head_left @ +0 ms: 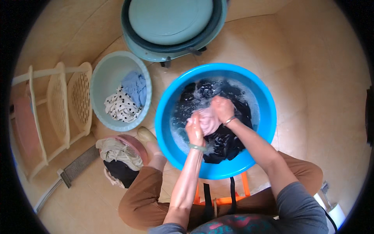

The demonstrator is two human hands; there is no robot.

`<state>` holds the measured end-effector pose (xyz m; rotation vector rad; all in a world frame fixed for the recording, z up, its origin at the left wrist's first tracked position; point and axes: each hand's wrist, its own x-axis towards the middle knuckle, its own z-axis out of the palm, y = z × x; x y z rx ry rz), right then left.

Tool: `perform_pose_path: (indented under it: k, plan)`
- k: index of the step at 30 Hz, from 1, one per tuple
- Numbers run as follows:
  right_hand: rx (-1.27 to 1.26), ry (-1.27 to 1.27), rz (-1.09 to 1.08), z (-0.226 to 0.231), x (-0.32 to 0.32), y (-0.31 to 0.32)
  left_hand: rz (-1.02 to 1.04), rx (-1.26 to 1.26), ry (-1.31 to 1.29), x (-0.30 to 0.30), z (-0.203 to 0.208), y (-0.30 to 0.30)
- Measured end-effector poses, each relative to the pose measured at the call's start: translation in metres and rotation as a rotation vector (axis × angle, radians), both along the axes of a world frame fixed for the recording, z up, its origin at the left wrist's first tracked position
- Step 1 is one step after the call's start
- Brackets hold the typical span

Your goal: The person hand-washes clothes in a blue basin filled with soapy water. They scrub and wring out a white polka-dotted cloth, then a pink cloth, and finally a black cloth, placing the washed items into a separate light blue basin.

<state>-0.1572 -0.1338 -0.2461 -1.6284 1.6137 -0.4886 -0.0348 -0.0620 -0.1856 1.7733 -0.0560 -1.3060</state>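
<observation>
A wet pink cloth (pixel 209 121) is bunched between my two hands, above a bright blue basin (pixel 163 134). My left hand (pixel 194 128), with a pale green bangle at the wrist, is closed on the cloth's left side. On the far right side of it, my right hand (pixel 223 109) is closed in a fist, a metal bracelet at its wrist. Dark laundry (pixel 224 145) lies in soapy water in the basin, below the hands. My fingers are somewhat blurred, and the cloth's shape is hidden in part by them.
Left of the basin stands a pale green tub (pixel 99 102) with a blue garment (pixel 135 87) and a black-dotted white cloth (pixel 121 105). A pink basin (pixel 136 145) of laundry sits by my left foot. Beyond are a folding tub (pixel 171 23), a cream rack (pixel 80 97) and a mop (pixel 81 163).
</observation>
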Motion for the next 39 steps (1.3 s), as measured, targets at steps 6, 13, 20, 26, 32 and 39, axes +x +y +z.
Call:
perform_pose_path:
  k: [6, 13, 20, 26, 32, 39]
  plan:
    - [-0.173, 0.087, 0.157, -0.022, -0.026, -0.008, 0.057, -0.107, 0.215, 0.021, -0.016, -0.016]
    - [0.348, 0.447, 0.379, -0.018, 0.005, -0.025, 0.101, 0.017, 0.333, 0.025, -0.086, -0.007]
    - [-0.332, -0.101, 0.488, 0.046, 0.012, 0.010, 0.125, -0.429, 0.632, 0.019, -0.056, -0.018]
    - [-0.361, -0.287, 0.855, 0.146, 0.021, 0.055, 0.219, -0.367, 0.974, 0.019, 0.016, -0.025]
    - [-0.510, -0.283, 0.667, 0.154, 0.039, 0.055, 0.134, -0.385, 0.978, 0.010, 0.036, -0.015]
    - [-0.518, -0.310, 0.454, 0.136, 0.048, 0.042, 0.196, -0.342, 0.973, 0.007, -0.005, -0.005]
